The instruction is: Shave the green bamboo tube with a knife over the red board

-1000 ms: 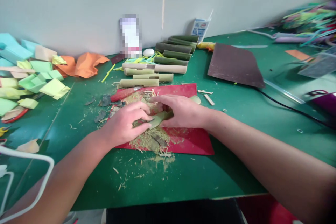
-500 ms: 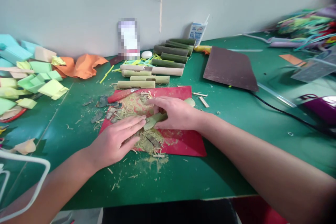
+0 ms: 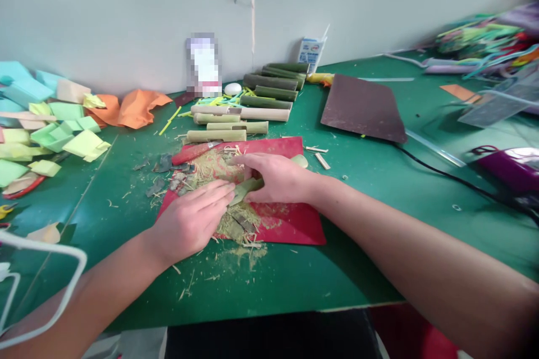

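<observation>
My right hand (image 3: 278, 177) presses down on a pale green bamboo piece (image 3: 245, 188) lying on a red mat (image 3: 295, 221). Its fingers curl over the piece and hold it. My left hand (image 3: 191, 219) lies just left of it, fingers stretched out flat over a heap of bamboo shavings (image 3: 236, 224), fingertips touching the end of the piece. A red-handled knife (image 3: 194, 152) rests at the mat's far left corner, untouched.
Cut bamboo tubes (image 3: 248, 106) lie in rows behind the mat. Sandpaper sheet (image 3: 361, 107) lies to the right, with a black cable (image 3: 438, 171) and a purple device (image 3: 509, 165). Coloured paper scraps (image 3: 50, 123) pile up at the left. A white wall stands behind.
My left hand slid back toward me and flattened out over the shavings. My right hand kept its hold on the bamboo piece. The view shifted slightly.
</observation>
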